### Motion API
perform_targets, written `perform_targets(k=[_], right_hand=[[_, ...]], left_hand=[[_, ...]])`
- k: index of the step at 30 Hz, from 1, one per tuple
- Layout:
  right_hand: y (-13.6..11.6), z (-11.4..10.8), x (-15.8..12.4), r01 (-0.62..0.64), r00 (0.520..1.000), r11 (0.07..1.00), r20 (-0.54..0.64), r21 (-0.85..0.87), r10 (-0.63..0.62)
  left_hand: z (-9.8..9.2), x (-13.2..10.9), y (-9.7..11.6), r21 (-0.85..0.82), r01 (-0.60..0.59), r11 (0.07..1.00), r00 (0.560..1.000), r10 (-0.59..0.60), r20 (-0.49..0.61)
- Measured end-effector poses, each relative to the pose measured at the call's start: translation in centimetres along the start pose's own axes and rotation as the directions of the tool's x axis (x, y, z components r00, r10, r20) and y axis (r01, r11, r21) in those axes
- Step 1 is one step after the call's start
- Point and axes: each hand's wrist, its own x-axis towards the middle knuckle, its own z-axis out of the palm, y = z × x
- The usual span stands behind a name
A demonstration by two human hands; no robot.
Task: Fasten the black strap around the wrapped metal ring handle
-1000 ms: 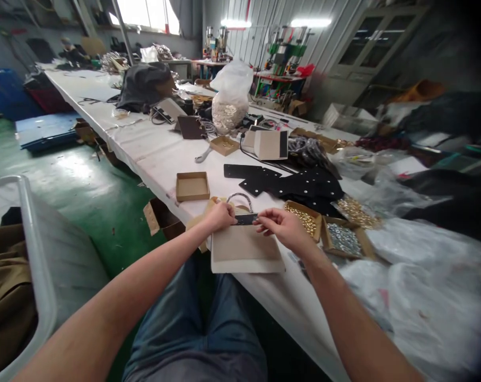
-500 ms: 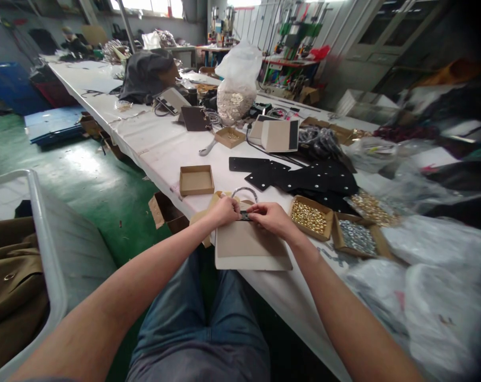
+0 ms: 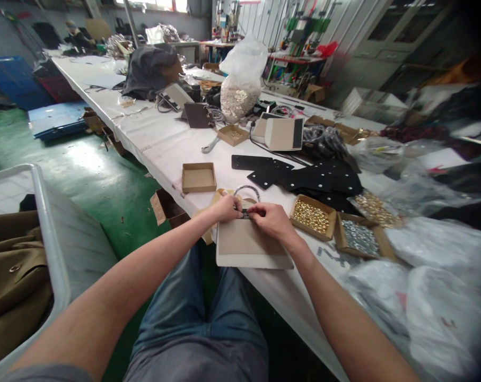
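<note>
the left hand (image 3: 226, 208) and right hand (image 3: 271, 221) are both closed up and pinching a small dark strip (image 3: 245, 214), which sits right between them along the top edge of a tan panel with a pale border (image 3: 253, 245). the left hand comes down over the strip's left end and the panel edge, and the right hand's fingertips (image 3: 253, 211) hold the other end, so the two hands are almost touching. the strip looks like it has a metal or leather finish, but honestly the fingers cover too much to be sure. a curved ring handle (image 3: 247, 192) stands just above it, behind the panel. the panel overhangs the edge of a long white-covered table (image 3: 164, 142). to the right of the right hand there's a cardboard tray of gold studs (image 3: 312, 217), then a tray of silver fittings (image 3: 359, 239). black perforated panels (image 3: 299, 179) lie further up the table, and an empty cardboard tray (image 3: 199, 178) sits up and to the left of the left hand. there are white plastic bags (image 3: 439, 297) piled along the right side too.
</note>
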Motion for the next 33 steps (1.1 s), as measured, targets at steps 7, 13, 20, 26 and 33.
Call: perform_targets(k=[7,13,20,26,33], right_hand=[[0.2,0.2,-0.6,0.11,0.993,0.992,-0.031,-0.059,-0.112],[0.1,0.2,-1.1,0.117,0.993,0.991,-0.006,-0.069,-0.118],[0.2,0.2,-1.0,0.124,0.992,0.991,0.033,-0.055,-0.122],[0.4,0.3,-0.6,0.072,0.997,0.996,0.037,-0.051,-0.07],[0.2,0.5,-0.7,0.069,0.997,0.997,0.028,-0.047,-0.067]], left_hand=[[-0.8,0.1,0.1,0.017,0.002,1.0,0.998,-0.003,0.056],[-0.1,0.1,0.5,0.002,0.038,0.999,0.999,-0.038,0.01],[0.5,-0.1,1.0,0.024,0.089,0.996,0.995,-0.088,-0.041],[0.3,-0.2,1.1,0.024,0.076,0.997,0.997,-0.075,-0.035],[0.2,0.0,2.4,0.028,0.177,0.984,0.984,-0.177,-0.002]])
